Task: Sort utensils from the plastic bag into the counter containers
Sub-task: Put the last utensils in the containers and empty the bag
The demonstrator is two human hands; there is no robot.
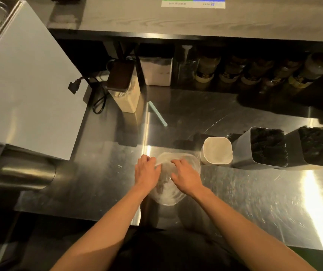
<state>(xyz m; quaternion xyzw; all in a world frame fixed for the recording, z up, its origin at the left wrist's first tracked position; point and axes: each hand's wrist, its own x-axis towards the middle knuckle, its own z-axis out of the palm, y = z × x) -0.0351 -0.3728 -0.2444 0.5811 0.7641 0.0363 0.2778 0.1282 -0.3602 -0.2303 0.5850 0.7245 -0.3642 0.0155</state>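
Plastic bag [167, 184], clear and crumpled, lies on the steel bench [254, 192] directly under both hands. The left hand [147, 172] has its grip closed on the bag's upper left edge, fingers pinching the film, while the right hand [186, 176] lies over the bag's right side with fingers curled onto the plastic; whether it truly pinches the film is hard to tell through the blur. Dark shapes show faintly inside the bag between the two hands. Just to the right of the right hand stands a white container [216, 151], open at the top, and beyond it, further right, two grey containers [242, 153] packed with dark utensils [268, 146]. Ahead of the left hand, well apart, a pale green straw [157, 114] lies on the bench.
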